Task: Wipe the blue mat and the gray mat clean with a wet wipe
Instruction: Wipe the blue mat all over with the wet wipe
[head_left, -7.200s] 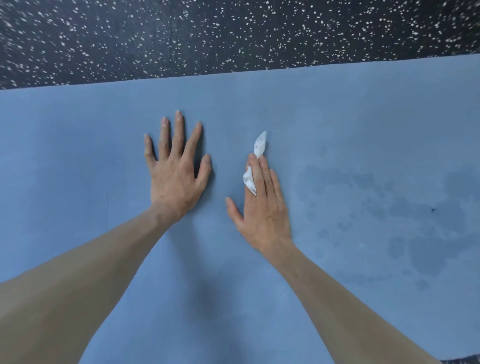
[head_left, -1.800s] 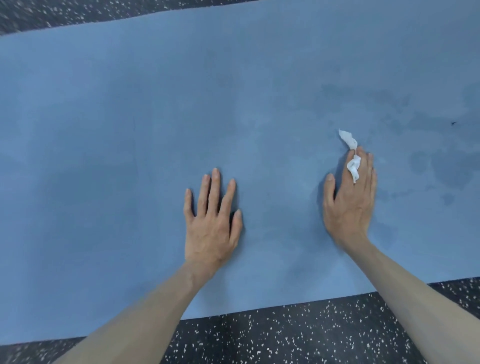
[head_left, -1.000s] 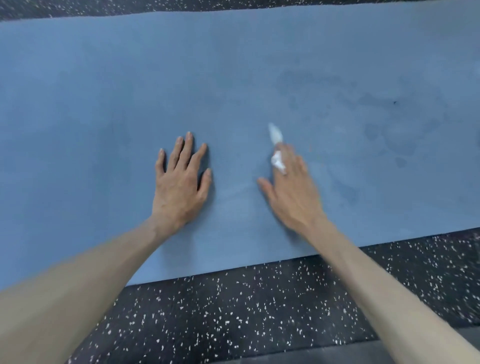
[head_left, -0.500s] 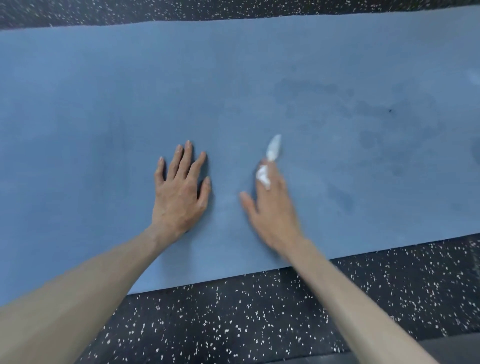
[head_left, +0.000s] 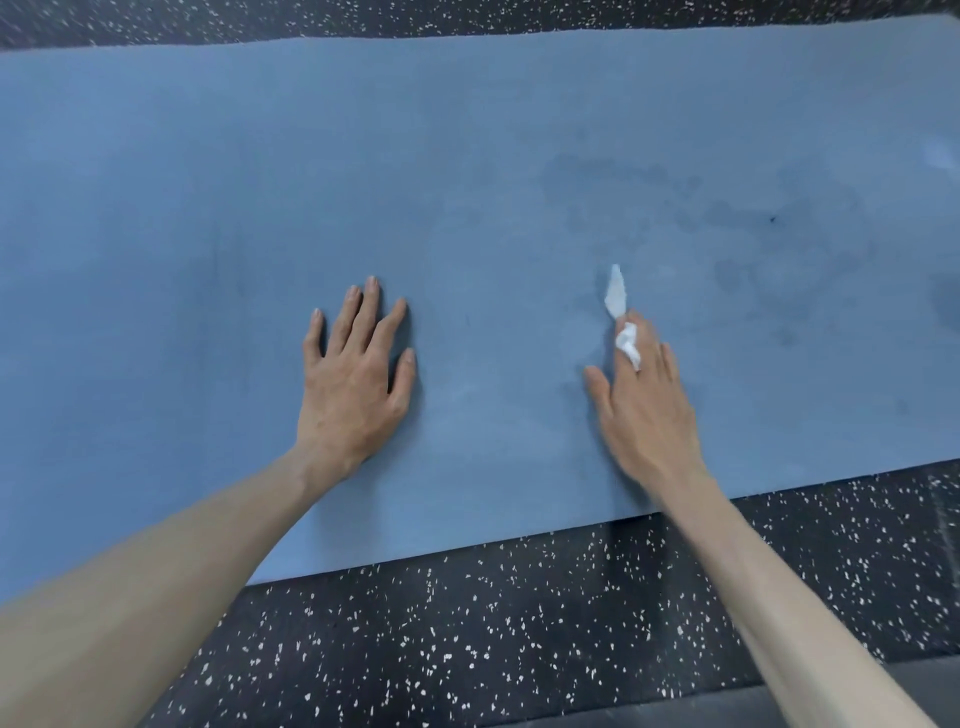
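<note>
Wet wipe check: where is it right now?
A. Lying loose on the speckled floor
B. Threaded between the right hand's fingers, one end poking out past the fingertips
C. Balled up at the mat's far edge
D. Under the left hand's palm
B: the wet wipe sits between the fingers of the right hand, its white tip sticking out ahead over the blue mat, while the left hand lies flat and bare.

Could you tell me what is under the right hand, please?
A white wipe sticks out between the right hand's fingers, on the blue mat. How much wipe lies beneath the palm is hidden.
</note>
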